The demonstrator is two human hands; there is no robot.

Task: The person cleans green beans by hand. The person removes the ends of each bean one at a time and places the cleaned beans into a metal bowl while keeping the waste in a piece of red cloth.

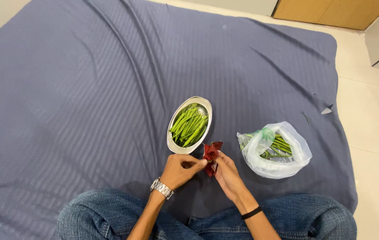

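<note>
We sit cross-legged in jeans point(109, 213) on a blue-grey sheet point(74, 89), whose far edge runs along the pale floor point(372, 146) at 1 o'clock and whose right edge drops off at 3 o'clock. The widest open stretch of sheet lies from 9 to 12 o'clock; the right side is tighter, with a bag point(275, 151) of green beans at 3 o'clock of our hands, near them but not touching.

Our left hand point(179, 170) and right hand point(226, 174) meet at centre, both pinching a crumpled dark-red wrapper point(211, 153) between fingertips. It stands up from our fingers, creased and slightly glossy, just beside the near rim of an oval steel dish point(171, 133) at 12 o'clock, filled with trimmed green beans point(190, 125).
</note>
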